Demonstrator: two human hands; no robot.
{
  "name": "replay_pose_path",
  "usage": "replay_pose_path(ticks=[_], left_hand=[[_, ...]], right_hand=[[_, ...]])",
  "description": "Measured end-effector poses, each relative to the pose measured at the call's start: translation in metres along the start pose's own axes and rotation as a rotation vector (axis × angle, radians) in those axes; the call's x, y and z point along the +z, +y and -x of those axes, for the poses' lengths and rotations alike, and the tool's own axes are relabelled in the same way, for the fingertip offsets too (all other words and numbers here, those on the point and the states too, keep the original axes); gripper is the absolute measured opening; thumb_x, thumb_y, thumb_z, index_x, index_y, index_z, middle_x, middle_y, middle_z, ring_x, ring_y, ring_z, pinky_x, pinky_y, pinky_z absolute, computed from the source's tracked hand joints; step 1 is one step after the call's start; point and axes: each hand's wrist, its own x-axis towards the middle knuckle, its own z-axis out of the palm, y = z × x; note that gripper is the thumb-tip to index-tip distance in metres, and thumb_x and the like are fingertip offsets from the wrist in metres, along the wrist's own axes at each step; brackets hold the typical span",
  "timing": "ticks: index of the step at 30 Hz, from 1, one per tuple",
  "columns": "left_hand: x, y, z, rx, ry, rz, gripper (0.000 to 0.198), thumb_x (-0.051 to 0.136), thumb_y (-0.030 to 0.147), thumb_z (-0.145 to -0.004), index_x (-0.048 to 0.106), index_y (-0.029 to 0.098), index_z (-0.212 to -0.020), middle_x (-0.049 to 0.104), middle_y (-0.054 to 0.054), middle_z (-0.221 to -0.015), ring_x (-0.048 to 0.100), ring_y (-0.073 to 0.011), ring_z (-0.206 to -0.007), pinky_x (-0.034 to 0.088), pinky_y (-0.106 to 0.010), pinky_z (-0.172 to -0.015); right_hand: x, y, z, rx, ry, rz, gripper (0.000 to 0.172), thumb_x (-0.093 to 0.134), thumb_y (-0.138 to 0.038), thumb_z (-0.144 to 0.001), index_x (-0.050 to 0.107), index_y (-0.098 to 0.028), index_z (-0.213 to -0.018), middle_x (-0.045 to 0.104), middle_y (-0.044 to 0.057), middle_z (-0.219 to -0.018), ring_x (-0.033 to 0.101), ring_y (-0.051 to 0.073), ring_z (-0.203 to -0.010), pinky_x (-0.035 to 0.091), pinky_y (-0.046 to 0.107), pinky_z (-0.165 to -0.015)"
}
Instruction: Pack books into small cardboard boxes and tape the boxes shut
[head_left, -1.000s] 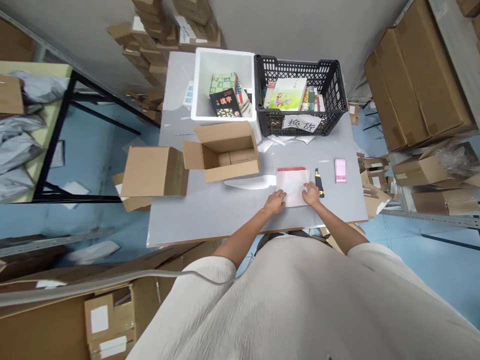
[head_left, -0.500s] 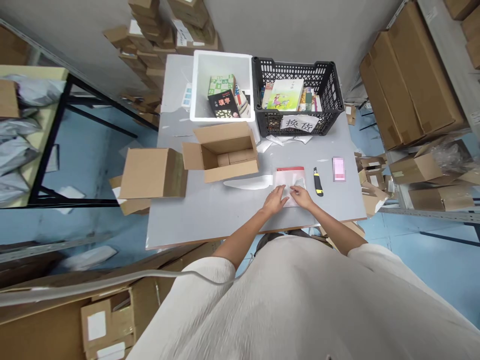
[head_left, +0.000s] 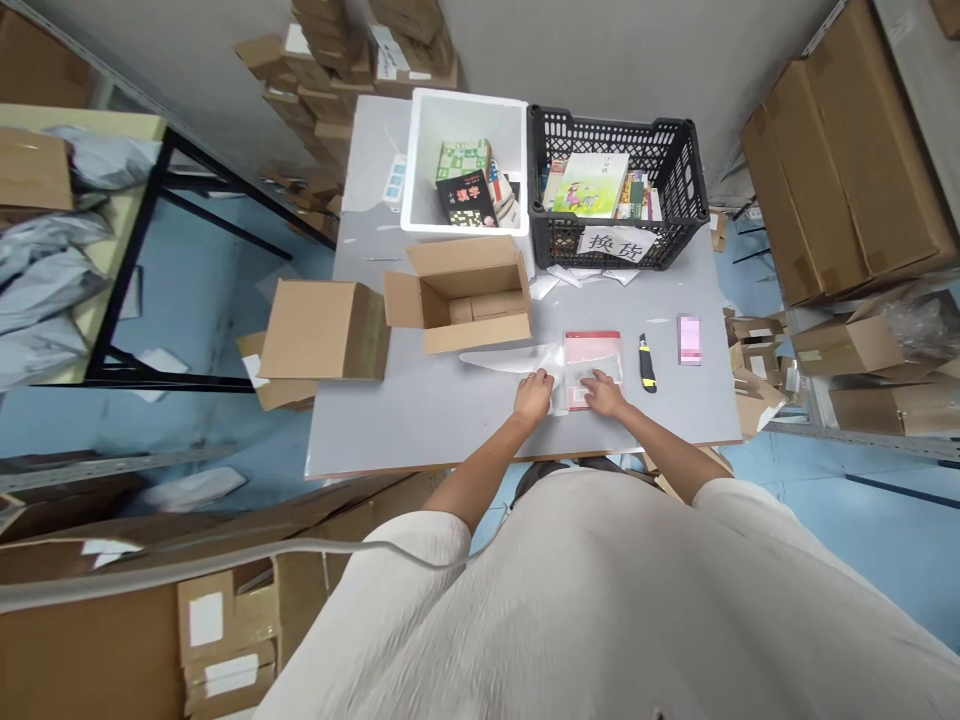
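Note:
A flat red-and-white book lies on the table, with a clear plastic sheet over part of it and spreading to its left. My left hand is closed at the sheet's left part, fingers pinched on the plastic. On the lower part of the book rests my right hand, its fingers stretched out and pressing down. To the right lies a black and yellow utility knife, apart from both hands.
An open cardboard box stands left of the book, beside another carton. Behind are a white foam box and a black plastic crate, both holding books. A phone lies at the right of the grey table.
My left hand has moved left off the book, drawing the plastic aside, so more of the red cover shows. The right hand stays on the book. The whole view has shifted slightly.

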Motion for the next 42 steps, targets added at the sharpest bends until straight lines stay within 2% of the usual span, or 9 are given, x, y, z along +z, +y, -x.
replay_pose_path(ticks=[3,7,11,14,22,28,33,37,42], left_hand=[[0.005,0.0,0.0,-0.07,-0.035,-0.002,0.04,0.053,0.01,-0.102,0.074,0.015,-0.136,0.063,-0.024,-0.151,0.061,-0.0386,-0.143,0.05,-0.052,-0.124],[0.013,0.0,0.0,-0.072,-0.07,0.043,0.042,0.053,0.019,-0.107,0.071,0.015,-0.144,0.061,-0.022,-0.16,0.06,-0.0385,-0.147,0.051,-0.051,-0.125],[0.023,-0.004,0.0,-0.026,-0.105,0.085,0.046,0.051,0.021,-0.108,0.068,0.018,-0.151,0.06,-0.018,-0.167,0.063,-0.0345,-0.147,0.052,-0.048,-0.126],[0.029,-0.008,0.0,-0.013,-0.141,0.118,0.049,0.052,0.018,-0.106,0.068,0.021,-0.153,0.062,-0.015,-0.167,0.065,-0.0307,-0.148,0.052,-0.044,-0.127],[0.037,-0.014,0.002,-0.009,-0.19,0.144,0.054,0.06,0.018,-0.102,0.069,0.023,-0.155,0.058,-0.016,-0.172,0.066,-0.0344,-0.15,0.053,-0.049,-0.128],[0.036,-0.012,0.001,-0.03,-0.232,0.104,0.055,0.061,0.022,-0.103,0.064,0.026,-0.157,0.049,-0.014,-0.178,0.06,-0.0353,-0.155,0.055,-0.049,-0.125],[0.035,-0.008,-0.001,-0.033,-0.227,0.105,0.054,0.063,0.022,-0.102,0.064,0.026,-0.155,0.05,-0.016,-0.174,0.059,-0.0359,-0.153,0.056,-0.051,-0.123],[0.033,-0.006,-0.001,-0.033,-0.217,0.068,0.052,0.063,0.02,-0.101,0.063,0.027,-0.153,0.054,-0.015,-0.169,0.058,-0.0343,-0.153,0.056,-0.048,-0.121],[0.027,-0.005,0.0,-0.015,-0.179,0.06,0.049,0.065,0.014,-0.098,0.069,0.023,-0.146,0.06,-0.019,-0.158,0.061,-0.0363,-0.148,0.055,-0.051,-0.122]], right_hand=[[0.004,-0.005,0.001,0.008,-0.025,0.158,0.059,0.067,-0.025,-0.103,0.063,-0.024,-0.163,0.044,0.016,-0.183,0.049,0.038,-0.158,0.044,0.052,-0.129],[0.011,-0.021,-0.008,0.08,0.007,0.214,0.051,0.065,-0.041,-0.11,0.063,-0.021,-0.157,0.052,0.021,-0.17,0.051,0.039,-0.15,0.045,0.053,-0.125],[0.023,-0.04,-0.02,0.177,0.051,0.224,0.066,0.069,-0.061,-0.107,0.059,-0.019,-0.157,0.051,0.025,-0.165,0.05,0.043,-0.146,0.048,0.059,-0.12],[0.032,-0.051,-0.026,0.242,0.056,0.233,0.075,0.072,-0.066,-0.104,0.055,-0.02,-0.16,0.044,0.026,-0.17,0.046,0.044,-0.149,0.049,0.061,-0.118],[0.039,-0.064,-0.032,0.326,0.042,0.249,0.071,0.074,-0.053,-0.102,0.051,-0.023,-0.162,0.038,0.025,-0.172,0.039,0.043,-0.15,0.053,0.064,-0.113],[0.039,-0.069,-0.038,0.362,0.043,0.238,0.07,0.074,-0.041,-0.098,0.051,-0.023,-0.161,0.038,0.024,-0.168,0.04,0.042,-0.15,0.055,0.065,-0.112],[0.034,-0.072,-0.039,0.376,0.071,0.123,0.074,0.073,-0.035,-0.095,0.048,-0.021,-0.163,0.042,0.026,-0.168,0.043,0.044,-0.151,0.059,0.06,-0.109],[0.018,-0.062,-0.031,0.256,0.075,0.119,0.068,0.071,-0.03,-0.096,0.053,-0.012,-0.159,0.055,0.029,-0.161,0.056,0.042,-0.147,0.056,0.05,-0.114],[-0.009,-0.046,-0.018,0.181,0.029,0.139,0.056,0.072,-0.023,-0.095,0.065,-0.015,-0.15,0.077,0.023,-0.137,0.073,0.041,-0.131,0.056,0.047,-0.113]])
